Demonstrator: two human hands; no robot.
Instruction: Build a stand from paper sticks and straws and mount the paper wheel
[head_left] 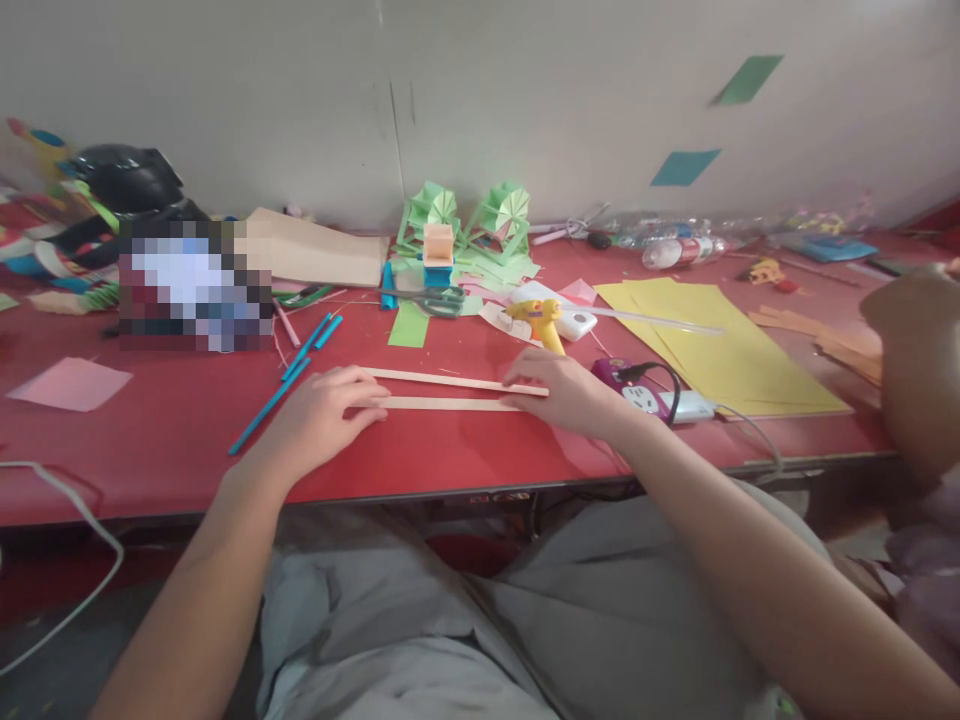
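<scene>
Two long, narrow pale strips (pixel 450 404), of paper or thin wood, run side by side above the red tabletop (pixel 442 450). My left hand (pixel 330 412) is closed around their left ends, thumb and fingers pinching. At the right ends my right hand (pixel 561 392) grips the strips, its fingers curled over the upper one. A slight gap shows between the strips, narrowing to the right. Just behind my right hand lies a yellow glue gun (pixel 541 318). Blue paper sticks (pixel 270 405) rest to the left of my left hand.
Green folded-paper wheels (pixel 504 215) stand at the back, near scissors (pixel 442 300) and a small orange-and-blue box (pixel 439 255). Yellow sheets (pixel 720 345) and a purple-and-white power strip (pixel 641 395) with cables lie to the right. Pink paper (pixel 71 384) is far left. Another person's arm (pixel 919 370) is at right.
</scene>
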